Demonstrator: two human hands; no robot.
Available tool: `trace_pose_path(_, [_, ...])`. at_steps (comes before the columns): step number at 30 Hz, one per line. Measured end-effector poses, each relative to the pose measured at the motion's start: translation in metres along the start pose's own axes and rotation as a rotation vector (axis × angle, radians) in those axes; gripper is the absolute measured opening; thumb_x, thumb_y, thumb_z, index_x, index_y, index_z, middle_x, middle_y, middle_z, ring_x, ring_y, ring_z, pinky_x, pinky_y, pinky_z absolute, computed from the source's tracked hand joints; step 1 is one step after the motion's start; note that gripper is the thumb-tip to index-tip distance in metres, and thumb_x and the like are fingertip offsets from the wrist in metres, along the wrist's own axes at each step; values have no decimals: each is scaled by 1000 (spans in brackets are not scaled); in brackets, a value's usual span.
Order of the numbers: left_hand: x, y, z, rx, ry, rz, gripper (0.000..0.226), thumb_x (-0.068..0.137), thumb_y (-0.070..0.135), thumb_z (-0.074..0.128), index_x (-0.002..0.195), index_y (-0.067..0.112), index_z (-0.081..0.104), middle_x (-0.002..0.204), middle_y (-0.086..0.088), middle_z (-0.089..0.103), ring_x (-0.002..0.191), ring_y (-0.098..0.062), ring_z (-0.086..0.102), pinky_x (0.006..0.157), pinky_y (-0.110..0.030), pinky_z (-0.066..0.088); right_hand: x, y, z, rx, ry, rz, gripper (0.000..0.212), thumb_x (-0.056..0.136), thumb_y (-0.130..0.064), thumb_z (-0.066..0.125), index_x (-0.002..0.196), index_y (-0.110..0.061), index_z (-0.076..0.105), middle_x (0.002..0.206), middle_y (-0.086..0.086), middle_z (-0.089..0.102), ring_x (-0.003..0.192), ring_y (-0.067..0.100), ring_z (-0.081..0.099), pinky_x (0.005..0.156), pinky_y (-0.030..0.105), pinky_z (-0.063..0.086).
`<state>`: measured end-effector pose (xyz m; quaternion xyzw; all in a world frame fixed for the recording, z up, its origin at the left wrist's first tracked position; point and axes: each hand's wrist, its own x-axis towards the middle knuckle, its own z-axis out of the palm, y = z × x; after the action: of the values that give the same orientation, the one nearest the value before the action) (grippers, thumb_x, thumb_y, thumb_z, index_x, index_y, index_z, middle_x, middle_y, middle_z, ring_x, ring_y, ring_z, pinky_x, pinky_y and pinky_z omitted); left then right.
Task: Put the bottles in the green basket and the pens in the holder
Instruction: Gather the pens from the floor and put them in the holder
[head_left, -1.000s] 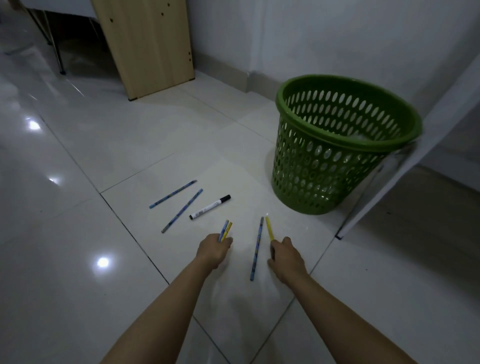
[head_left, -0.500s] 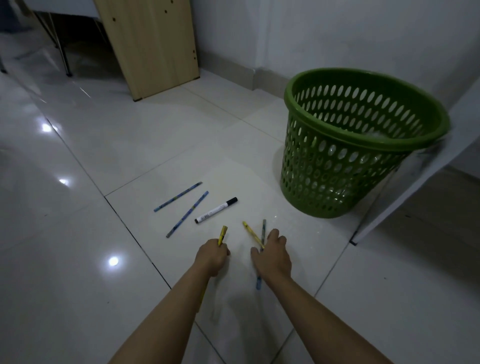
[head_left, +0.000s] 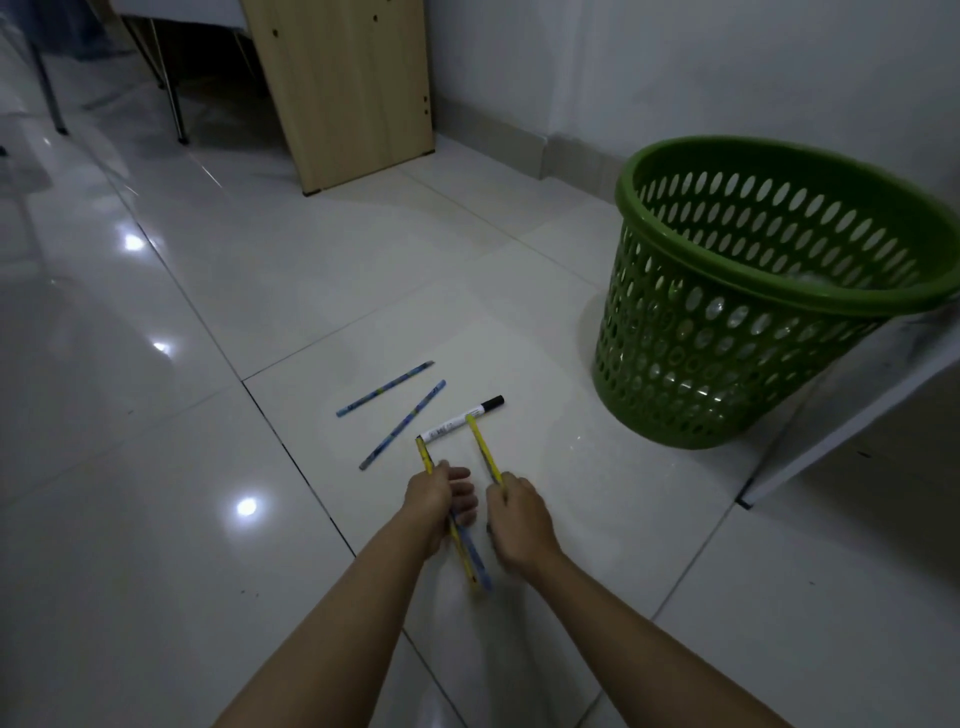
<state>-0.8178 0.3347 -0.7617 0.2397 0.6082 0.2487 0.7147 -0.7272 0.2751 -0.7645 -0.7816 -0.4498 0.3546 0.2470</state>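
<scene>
My left hand (head_left: 439, 501) is closed around a yellow pen and a blue pen (head_left: 470, 558), held together above the white floor. My right hand (head_left: 514, 514) grips another yellow pen (head_left: 483, 449), whose tip points up toward the marker; a dark pen end shows below the fist. On the floor ahead lie a white marker with a black cap (head_left: 462, 418) and two blue pens (head_left: 384, 389) (head_left: 402, 423). The green perforated basket (head_left: 675, 208) stands to the right, with something clear and pale inside. No pen holder is in view.
A wooden cabinet panel (head_left: 343, 88) stands at the back by the wall. Metal table legs (head_left: 169, 83) are at the far left. A white slanted board (head_left: 852, 410) leans beside the basket on the right. Glossy floor tiles spread to the left.
Both hands have lifted their pens off the floor and drawn back slightly. The camera has moved closer, and the view has shifted left.
</scene>
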Motion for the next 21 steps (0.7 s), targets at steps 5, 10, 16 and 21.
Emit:
trace_pose_path(5, [3, 1, 15, 206, 91, 162, 44, 99, 37, 32, 91, 12, 67, 108, -17, 69, 100, -33, 64, 96, -42, 50, -9, -17, 13, 246, -68, -3, 18, 98, -30, 39, 80, -27, 39, 80, 7, 62, 64, 25, 60, 56, 31, 44])
trace_pose_path(10, [6, 7, 20, 745, 67, 525, 56, 96, 54, 23, 102, 14, 62, 106, -11, 63, 105, -29, 58, 93, -41, 45, 1, -16, 4, 324, 56, 15, 22, 97, -30, 45, 91, -9, 45, 87, 13, 63, 86, 33, 62, 68, 36, 40])
trace_pose_path(16, [31, 2, 2, 1454, 119, 1007, 53, 95, 32, 42, 144, 13, 32, 152, -8, 31, 138, -28, 33, 114, -42, 30, 31, 4, -9, 274, 222, 92, 34, 97, -38, 40, 91, -6, 52, 97, 25, 66, 91, 42, 62, 79, 43, 50])
trace_pose_path(21, [47, 0, -1, 1696, 162, 912, 61, 96, 9, 29, 151, 12, 4, 161, -15, 2, 149, -32, -1, 122, -46, 5, 44, 14, -4, 295, 269, 105, 32, 91, -44, 34, 94, -14, 45, 88, 26, 66, 78, 44, 64, 73, 56, 53])
